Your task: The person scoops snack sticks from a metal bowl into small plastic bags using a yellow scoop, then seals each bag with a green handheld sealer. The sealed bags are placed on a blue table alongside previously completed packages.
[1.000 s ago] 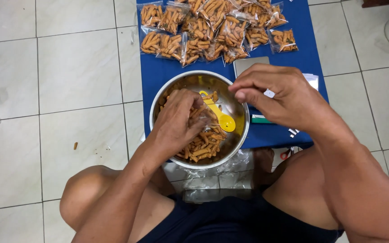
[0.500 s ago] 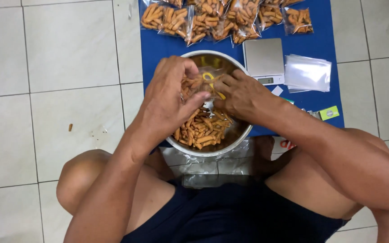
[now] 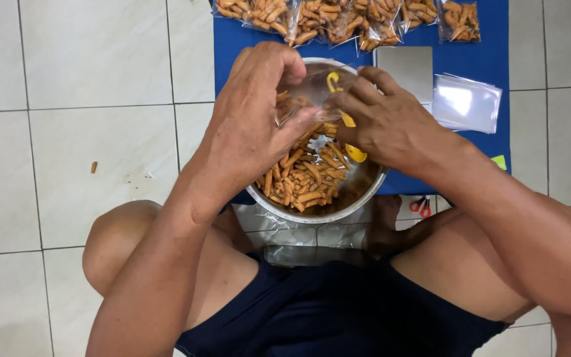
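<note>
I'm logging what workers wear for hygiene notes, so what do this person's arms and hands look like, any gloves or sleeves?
Both hands are bare: no gloves on the left hand or the right hand. No sleeves show on either forearm, and no watch, ring or wristband is visible. The only clothing in view is dark navy shorts, with bare knees to either side.

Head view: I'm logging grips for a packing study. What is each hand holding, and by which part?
Both hands hold one clear plastic bag over the metal bowl: left hand at its left edge, right hand at its right edge, apparently also gripping a yellow scoop.
</note>
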